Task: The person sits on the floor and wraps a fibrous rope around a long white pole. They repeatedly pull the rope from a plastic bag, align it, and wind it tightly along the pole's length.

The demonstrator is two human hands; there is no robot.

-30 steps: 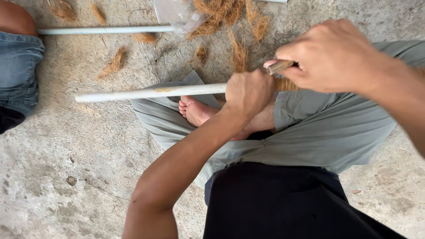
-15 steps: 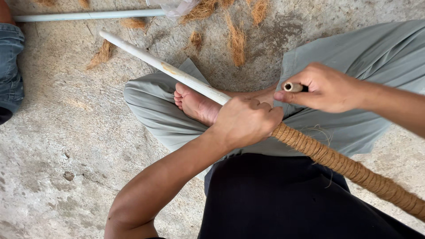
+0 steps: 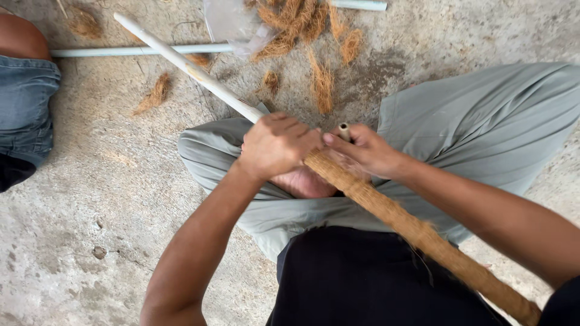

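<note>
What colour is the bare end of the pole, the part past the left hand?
White, on the bare pole beyond the left hand, in the head view.

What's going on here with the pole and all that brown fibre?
A person sits cross-legged on a concrete floor with a white pole across the lap. The left hand grips the pole where its bare part meets the part wrapped in brown rope. The right hand holds a small tube-like piece right beside it. Loose fibre tufts and another pole lie ahead; someone in jeans sits at the left.
</note>
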